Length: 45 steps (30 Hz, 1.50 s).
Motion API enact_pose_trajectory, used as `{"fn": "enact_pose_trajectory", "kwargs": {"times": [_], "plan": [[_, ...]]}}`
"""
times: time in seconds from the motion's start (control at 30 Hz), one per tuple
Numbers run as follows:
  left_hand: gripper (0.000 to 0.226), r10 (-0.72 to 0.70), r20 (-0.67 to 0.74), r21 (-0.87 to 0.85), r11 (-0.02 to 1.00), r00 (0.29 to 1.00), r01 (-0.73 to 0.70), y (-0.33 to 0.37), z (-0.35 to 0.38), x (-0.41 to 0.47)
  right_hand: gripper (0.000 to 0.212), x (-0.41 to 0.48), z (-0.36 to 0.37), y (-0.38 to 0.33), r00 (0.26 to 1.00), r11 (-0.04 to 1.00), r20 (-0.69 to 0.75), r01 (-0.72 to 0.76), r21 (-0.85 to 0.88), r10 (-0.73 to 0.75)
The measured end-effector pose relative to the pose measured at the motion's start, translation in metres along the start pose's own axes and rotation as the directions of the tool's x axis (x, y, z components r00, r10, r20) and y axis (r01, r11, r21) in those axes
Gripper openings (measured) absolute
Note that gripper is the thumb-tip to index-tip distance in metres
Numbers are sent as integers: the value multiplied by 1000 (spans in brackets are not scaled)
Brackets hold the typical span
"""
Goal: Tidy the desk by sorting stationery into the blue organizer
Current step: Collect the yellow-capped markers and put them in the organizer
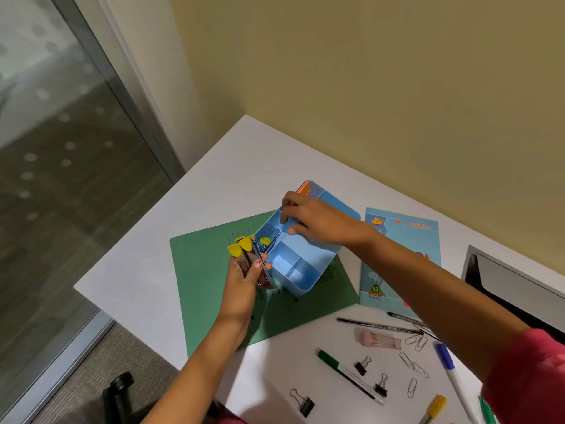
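pink sleeve (526,377) covers your right upper arm at the near edge. on the white desk (137,270) just in front of you lie loose pieces: a yellow-capped marker (434,407), a black binder clip (304,402) with two more beyond it, a green marker (348,376), a blue marker (452,371) and several wire paper clips (412,362). a little further on there is a pink eraser in a clear case (377,338) and, just past it, black pens (379,325) lying side by side.

beyond these your left hand (244,280) is clenched around two yellow-tipped staplers (244,249), held upright with their yellow ends up, right beside the near-left corner of the blue organizer (302,255). the organizer stands on a green mat (198,289) in the middle of the desk, its open compartments facing you; a yellow piece and some metal show in its left compartment, too small to name.

your right hand (315,221) reaches across the organizer's far side, fingers curled over an inner wall and thumb pressed beneath, grasping it. something orange shows in the farthest compartment behind your knuckles.

to the right of the organizer a light blue booklet (400,255) lies flat, partly under your right forearm.
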<state>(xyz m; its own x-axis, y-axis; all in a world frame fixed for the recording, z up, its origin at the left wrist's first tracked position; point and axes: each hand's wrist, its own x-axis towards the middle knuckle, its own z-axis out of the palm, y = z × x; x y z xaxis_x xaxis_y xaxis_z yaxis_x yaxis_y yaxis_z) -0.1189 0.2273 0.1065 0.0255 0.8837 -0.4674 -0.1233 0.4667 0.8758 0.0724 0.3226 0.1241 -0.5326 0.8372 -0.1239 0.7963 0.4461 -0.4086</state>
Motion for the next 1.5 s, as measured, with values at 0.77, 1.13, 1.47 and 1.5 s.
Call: {"fn": "enact_pose_trajectory", "kwargs": {"times": [0.77,1.13,1.47,1.5], "plan": [[27,24,-94,42,999,995,-20,1,-15,11,30,27,6,-71,946,933,325,109,-342,8],[27,1,-89,36,999,996,2,-3,-20,8,26,36,-3,-88,876,687,481,325,-650,42],[27,0,-73,44,999,997,3,-3,-20,6,30,40,-9,-71,853,881,516,185,-436,77],[26,3,-66,42,999,998,0,-3,-20,6,30,38,-9,-69,863,891,501,179,-418,61]]}}
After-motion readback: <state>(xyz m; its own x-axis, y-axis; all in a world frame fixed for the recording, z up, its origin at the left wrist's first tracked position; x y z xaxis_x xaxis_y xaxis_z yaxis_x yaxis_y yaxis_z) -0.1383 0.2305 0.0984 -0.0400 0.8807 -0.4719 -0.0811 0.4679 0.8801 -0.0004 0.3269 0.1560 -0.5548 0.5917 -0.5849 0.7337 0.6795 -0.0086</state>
